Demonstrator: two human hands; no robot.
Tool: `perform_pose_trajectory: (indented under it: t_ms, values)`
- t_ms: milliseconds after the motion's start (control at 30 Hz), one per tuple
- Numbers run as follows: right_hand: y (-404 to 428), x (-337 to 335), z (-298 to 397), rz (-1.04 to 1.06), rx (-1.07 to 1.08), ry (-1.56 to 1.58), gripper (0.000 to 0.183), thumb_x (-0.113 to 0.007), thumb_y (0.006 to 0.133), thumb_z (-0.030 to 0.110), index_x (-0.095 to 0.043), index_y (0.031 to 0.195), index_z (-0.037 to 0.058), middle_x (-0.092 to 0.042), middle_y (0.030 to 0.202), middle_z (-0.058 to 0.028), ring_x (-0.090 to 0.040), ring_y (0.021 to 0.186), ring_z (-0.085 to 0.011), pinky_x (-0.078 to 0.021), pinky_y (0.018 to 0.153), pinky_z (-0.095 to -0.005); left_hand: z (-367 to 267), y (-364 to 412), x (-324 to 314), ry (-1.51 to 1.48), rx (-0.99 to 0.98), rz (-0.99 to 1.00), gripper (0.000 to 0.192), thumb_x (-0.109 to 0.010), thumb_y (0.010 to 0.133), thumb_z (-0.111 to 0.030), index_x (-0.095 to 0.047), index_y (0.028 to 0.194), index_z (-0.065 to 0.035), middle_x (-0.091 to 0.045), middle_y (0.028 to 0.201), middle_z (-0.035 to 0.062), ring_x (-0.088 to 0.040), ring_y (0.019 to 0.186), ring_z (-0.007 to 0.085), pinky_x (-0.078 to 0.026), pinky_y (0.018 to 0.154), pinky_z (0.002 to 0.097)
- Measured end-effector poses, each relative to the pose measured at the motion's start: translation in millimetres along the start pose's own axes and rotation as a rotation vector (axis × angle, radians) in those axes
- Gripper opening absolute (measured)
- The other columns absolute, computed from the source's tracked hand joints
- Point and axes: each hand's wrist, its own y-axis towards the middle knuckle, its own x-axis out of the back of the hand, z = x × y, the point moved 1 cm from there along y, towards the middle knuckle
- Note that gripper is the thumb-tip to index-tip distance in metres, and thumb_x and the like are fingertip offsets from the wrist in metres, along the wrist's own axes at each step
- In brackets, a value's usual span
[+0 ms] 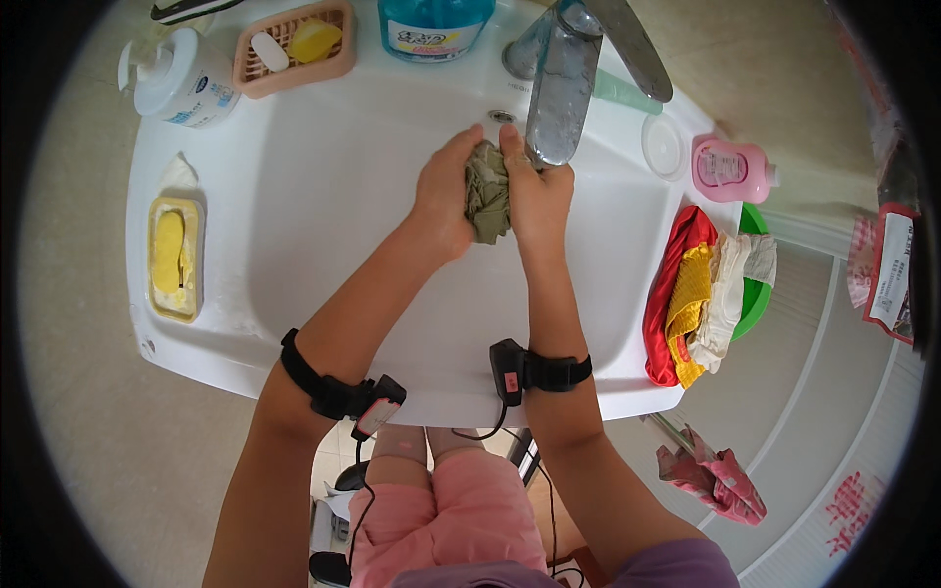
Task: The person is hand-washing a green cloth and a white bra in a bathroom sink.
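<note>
Between my two hands is a bunched olive-green cloth (488, 192), squeezed from both sides over the white washbasin (331, 184). My left hand (445, 195) presses on its left side, thumb pointing up. On the other side, my right hand (538, 191) holds it just below the spout of the chrome faucet (562, 95). No water stream is visible from the spout. The palms and most of the fingertips are hidden behind the cloth and the hands themselves.
Folded red (673, 294), yellow and white cloths lie on the right rim by a green basin (751, 294). A pink bottle (730, 170) is above them. Soap dishes (197, 257) (294, 82), a white pump bottle (187, 81) and a blue bottle (435, 33) stand along the left and back rims.
</note>
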Motion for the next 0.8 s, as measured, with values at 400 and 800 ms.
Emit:
perform_pose_trajectory:
  t_ms: [400,800]
  values:
    - [8,36,-8,0.770,-0.051,0.175,0.058,-0.068,0.092,0.016,-0.044,0.142,0.0021,-0.060,0.125,-0.0082,-0.058,0.112,-0.0179,-0.0472,0.093,-0.0307,-24,-12,1,0.118,-0.213,0.034,0.025,-0.048,0.099,-0.023,-0.055,0.111,-0.0028,-0.062,0.106,0.0074,-0.061,0.098,0.0203,-0.050,0.090,0.0368]
    - [1,5,5,0.204,-0.255,0.756,0.028,-0.062,0.094,0.020,-0.059,0.116,0.0029,-0.066,0.100,-0.0040,-0.063,0.084,-0.0156,-0.0517,0.073,-0.0302,-24,-4,2,0.028,-0.056,0.072,0.030,-0.055,0.096,-0.032,-0.057,0.115,-0.0086,-0.064,0.106,0.0046,-0.062,0.093,0.0175,-0.052,0.087,0.0399]
